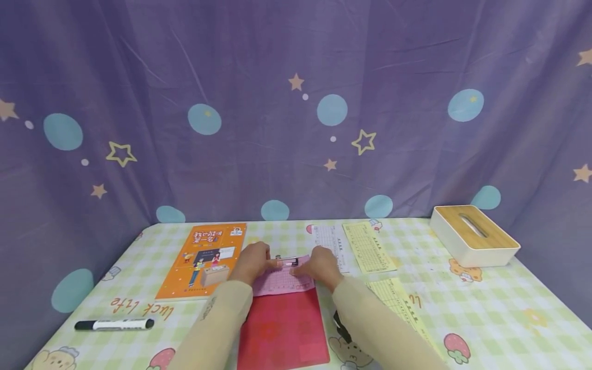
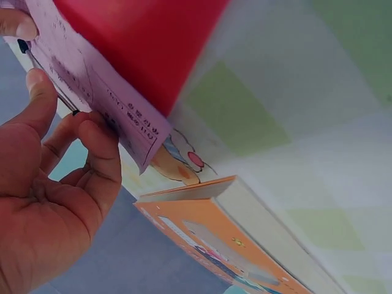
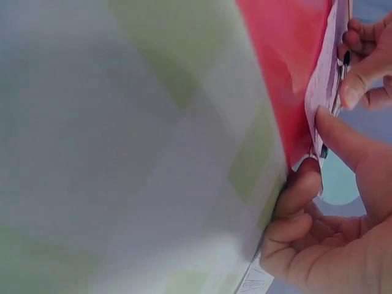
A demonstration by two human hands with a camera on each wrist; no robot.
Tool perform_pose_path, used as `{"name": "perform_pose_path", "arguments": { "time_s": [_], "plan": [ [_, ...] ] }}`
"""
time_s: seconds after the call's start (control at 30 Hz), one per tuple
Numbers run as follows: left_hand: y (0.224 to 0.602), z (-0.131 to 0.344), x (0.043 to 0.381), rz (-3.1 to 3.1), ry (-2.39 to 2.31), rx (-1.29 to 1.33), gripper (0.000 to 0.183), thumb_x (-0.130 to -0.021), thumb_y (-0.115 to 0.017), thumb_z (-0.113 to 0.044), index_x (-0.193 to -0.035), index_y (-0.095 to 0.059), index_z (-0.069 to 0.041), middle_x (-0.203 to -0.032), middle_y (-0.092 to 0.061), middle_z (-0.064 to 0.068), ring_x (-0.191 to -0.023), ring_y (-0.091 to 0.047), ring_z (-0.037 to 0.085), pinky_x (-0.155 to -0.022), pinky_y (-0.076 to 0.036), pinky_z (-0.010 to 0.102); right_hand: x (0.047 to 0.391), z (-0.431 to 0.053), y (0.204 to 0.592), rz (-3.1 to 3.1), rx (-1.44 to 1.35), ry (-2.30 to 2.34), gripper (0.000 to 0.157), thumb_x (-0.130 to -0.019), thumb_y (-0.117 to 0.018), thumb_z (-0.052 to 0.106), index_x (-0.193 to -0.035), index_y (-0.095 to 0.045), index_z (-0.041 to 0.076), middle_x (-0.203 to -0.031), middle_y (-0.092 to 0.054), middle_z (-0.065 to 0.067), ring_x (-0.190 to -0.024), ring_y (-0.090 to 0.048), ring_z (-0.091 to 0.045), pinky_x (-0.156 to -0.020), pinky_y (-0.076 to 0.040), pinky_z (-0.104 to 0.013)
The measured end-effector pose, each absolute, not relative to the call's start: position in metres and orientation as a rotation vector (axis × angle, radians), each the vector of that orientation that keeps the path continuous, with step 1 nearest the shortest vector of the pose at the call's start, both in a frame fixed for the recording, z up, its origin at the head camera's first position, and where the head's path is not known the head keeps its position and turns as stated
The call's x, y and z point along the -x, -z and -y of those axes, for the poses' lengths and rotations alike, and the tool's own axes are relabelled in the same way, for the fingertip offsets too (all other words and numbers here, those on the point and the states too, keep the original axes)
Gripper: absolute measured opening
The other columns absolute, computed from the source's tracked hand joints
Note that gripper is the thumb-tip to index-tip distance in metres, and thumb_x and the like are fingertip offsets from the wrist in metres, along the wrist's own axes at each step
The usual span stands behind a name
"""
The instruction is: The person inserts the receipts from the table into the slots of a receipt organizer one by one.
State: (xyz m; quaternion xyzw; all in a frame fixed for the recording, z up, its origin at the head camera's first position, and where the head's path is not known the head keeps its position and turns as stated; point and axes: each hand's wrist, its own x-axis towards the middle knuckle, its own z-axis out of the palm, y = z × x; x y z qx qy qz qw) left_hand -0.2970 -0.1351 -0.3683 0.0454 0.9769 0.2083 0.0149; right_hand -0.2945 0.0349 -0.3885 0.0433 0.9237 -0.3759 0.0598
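Observation:
A pink printed slip (image 1: 282, 281) lies over the top end of a red clipboard (image 1: 284, 329), by its metal clip with black ends (image 1: 289, 261). My left hand (image 1: 252, 263) holds the slip's left part, its thumb at the clip's bar; in the left wrist view the left hand (image 2: 55, 190) has its fingers curled at the slip's edge. On the other side, my right hand (image 1: 321, 267) pinches the slip between thumb and curled fingers, as the right hand (image 3: 334, 208) shows in the right wrist view. Part of the clip is hidden by the hands.
An orange book (image 1: 203, 262) lies left of the clipboard, with a marker (image 1: 114, 324) nearer me. Right of my hands are a white slip (image 1: 330, 241) and yellow slips (image 1: 370, 246). A black object (image 1: 341, 327) is partly under my right forearm. A tissue box (image 1: 474, 236) stands far right.

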Motion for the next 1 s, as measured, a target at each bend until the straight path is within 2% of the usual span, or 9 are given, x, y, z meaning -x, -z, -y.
{"name": "perform_pose_path", "arguments": {
  "time_s": [0.2, 0.37, 0.43, 0.53, 0.6, 0.7, 0.87, 1.0],
  "plan": [
    [0.369, 0.135, 0.295, -3.044, -0.626, -0.130, 0.038, -0.083, -0.085, -0.027, -0.074, -0.057, -0.004, -0.070, -0.053, 0.005, -0.070, -0.049, 0.020, -0.069, -0.044, 0.034, 0.291, -0.032, 0.389, -2.905, -0.024, 1.023, 0.054, -0.072, -0.094, 0.027, -0.102, -0.062, -0.004, -0.086, -0.060, -0.011, -0.082, -0.058, -0.026, -0.081, -0.052, -0.041],
    [0.369, 0.134, 0.294, -3.041, -0.609, -0.124, 0.037, -0.085, -0.085, -0.028, -0.076, -0.058, -0.004, -0.072, -0.055, 0.006, -0.072, -0.051, 0.021, -0.072, -0.045, 0.036, 0.287, -0.032, 0.388, -3.062, 0.142, 0.899, 0.062, -0.070, -0.095, 0.018, -0.113, -0.058, -0.007, -0.088, -0.062, -0.015, -0.084, -0.063, -0.030, -0.082, -0.055, -0.042],
    [0.369, 0.133, 0.294, -3.036, -0.605, -0.117, 0.036, -0.085, -0.084, -0.028, -0.078, -0.059, -0.003, -0.073, -0.057, 0.006, -0.073, -0.052, 0.022, -0.074, -0.047, 0.037, 0.286, -0.034, 0.389, -3.069, 0.213, 0.895, 0.055, -0.071, -0.093, 0.014, -0.110, -0.059, -0.005, -0.084, -0.061, -0.012, -0.080, -0.062, -0.028, -0.079, -0.054, -0.041],
    [0.368, 0.132, 0.294, -3.022, -0.577, -0.107, 0.036, -0.087, -0.082, -0.029, -0.082, -0.059, -0.002, -0.076, -0.059, 0.007, -0.076, -0.055, 0.023, -0.079, -0.049, 0.039, 0.286, -0.037, 0.389, -3.030, 0.287, 0.911, 0.035, -0.075, -0.090, 0.010, -0.094, -0.062, 0.000, -0.077, -0.058, -0.007, -0.073, -0.056, -0.023, -0.072, -0.051, -0.036],
    [0.368, 0.131, 0.294, -2.996, -0.575, -0.084, 0.037, -0.087, -0.082, -0.030, -0.086, -0.059, -0.001, -0.078, -0.059, 0.008, -0.078, -0.056, 0.024, -0.081, -0.049, 0.040, 0.287, -0.040, 0.390, -3.000, 0.290, 0.940, 0.028, -0.077, -0.089, 0.011, -0.088, -0.064, 0.003, -0.077, -0.060, -0.006, -0.074, -0.055, -0.021, -0.071, -0.049, -0.035],
    [0.368, 0.129, 0.294, -2.953, -0.601, -0.043, 0.040, -0.085, -0.084, -0.030, -0.094, -0.060, -0.001, -0.084, -0.060, 0.009, -0.082, -0.057, 0.025, -0.086, -0.049, 0.041, 0.289, -0.042, 0.392, -2.961, 0.269, 0.968, 0.025, -0.078, -0.089, 0.013, -0.087, -0.067, 0.003, -0.083, -0.063, -0.006, -0.079, -0.055, -0.021, -0.074, -0.049, -0.035],
    [0.371, 0.126, 0.293, -2.953, -0.658, 0.017, 0.038, -0.081, -0.088, -0.021, -0.102, -0.064, 0.000, -0.090, -0.063, 0.009, -0.087, -0.058, 0.027, -0.091, -0.050, 0.043, 0.290, -0.044, 0.392, -2.929, 0.243, 0.966, 0.026, -0.079, -0.088, 0.013, -0.088, -0.066, 0.004, -0.084, -0.063, -0.006, -0.080, -0.054, -0.021, -0.073, -0.047, -0.033],
    [0.373, 0.127, 0.295, -3.010, -0.641, 0.032, 0.028, -0.082, -0.086, -0.020, -0.094, -0.068, -0.002, -0.083, -0.064, 0.007, -0.081, -0.057, 0.024, -0.085, -0.051, 0.041, 0.291, -0.042, 0.389, -2.927, 0.248, 0.935, 0.027, -0.079, -0.088, 0.013, -0.088, -0.064, 0.005, -0.082, -0.062, -0.005, -0.078, -0.054, -0.021, -0.071, -0.046, -0.032]
  ]
}}
